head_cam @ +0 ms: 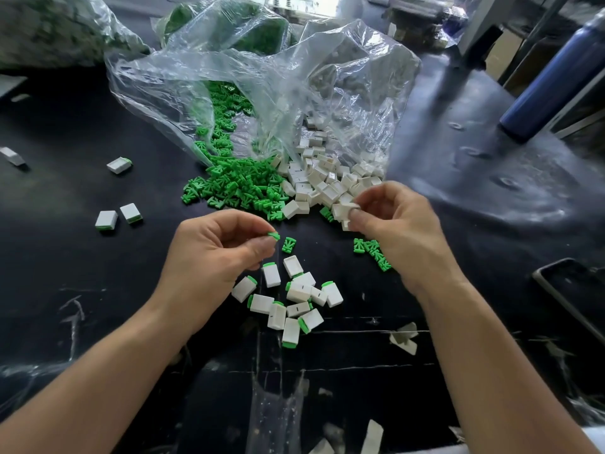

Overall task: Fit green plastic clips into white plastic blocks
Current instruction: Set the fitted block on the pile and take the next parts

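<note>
- My left hand pinches a green clip at the fingertips.
- My right hand pinches a white block beside the block pile.

Seen from a single wide-angle camera on the person's head, facing forward and steeply down, close over the dark, scuffed worktop; left hand and right hand meet near centre frame.
</note>
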{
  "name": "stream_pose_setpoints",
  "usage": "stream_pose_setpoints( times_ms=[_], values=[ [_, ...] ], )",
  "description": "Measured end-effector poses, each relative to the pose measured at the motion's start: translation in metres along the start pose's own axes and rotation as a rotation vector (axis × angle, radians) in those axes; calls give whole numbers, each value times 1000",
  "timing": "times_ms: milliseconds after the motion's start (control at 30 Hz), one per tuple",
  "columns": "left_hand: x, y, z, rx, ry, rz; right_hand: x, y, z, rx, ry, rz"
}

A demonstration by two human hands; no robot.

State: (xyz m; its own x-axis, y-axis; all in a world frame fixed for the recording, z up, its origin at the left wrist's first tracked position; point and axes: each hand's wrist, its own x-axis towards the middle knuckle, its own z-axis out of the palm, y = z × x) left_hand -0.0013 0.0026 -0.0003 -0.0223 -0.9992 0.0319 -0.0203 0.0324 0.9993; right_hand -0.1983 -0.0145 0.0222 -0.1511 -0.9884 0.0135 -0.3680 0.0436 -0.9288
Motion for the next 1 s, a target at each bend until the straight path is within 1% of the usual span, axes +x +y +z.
stream_pose_setpoints(
  times_ms=[33, 100, 267, 333, 567, 700, 833, 933, 1000],
  values=[
    [-1, 2, 1, -19, -15, -2, -3, -3, 3, 123, -64, 19],
    [-3, 4, 4, -63, -42, -7, -10, -8, 9, 289, -170, 39],
    [-11, 8, 9, -165, -113, 46, -20, -12, 23, 427, -271, 65],
    [-13, 7, 11, -179, -150, 77, -22, -11, 26, 424, -278, 52],
    [-14, 7, 13, -196, -129, 98, -26, -10, 35, 376, -315, -54],
    [-14, 8, 12, -221, -62, 79, -29, -11, 36, 325, -352, -68],
    [-12, 8, 11, -196, 21, 51, -28, -11, 32, 276, -304, -131],
    [-13, 8, 13, -204, 10, 39, -29, -13, 33, 307, -339, -157],
    [-14, 8, 13, -186, -7, 38, -30, -13, 35, 269, -326, -180]
  ],
)
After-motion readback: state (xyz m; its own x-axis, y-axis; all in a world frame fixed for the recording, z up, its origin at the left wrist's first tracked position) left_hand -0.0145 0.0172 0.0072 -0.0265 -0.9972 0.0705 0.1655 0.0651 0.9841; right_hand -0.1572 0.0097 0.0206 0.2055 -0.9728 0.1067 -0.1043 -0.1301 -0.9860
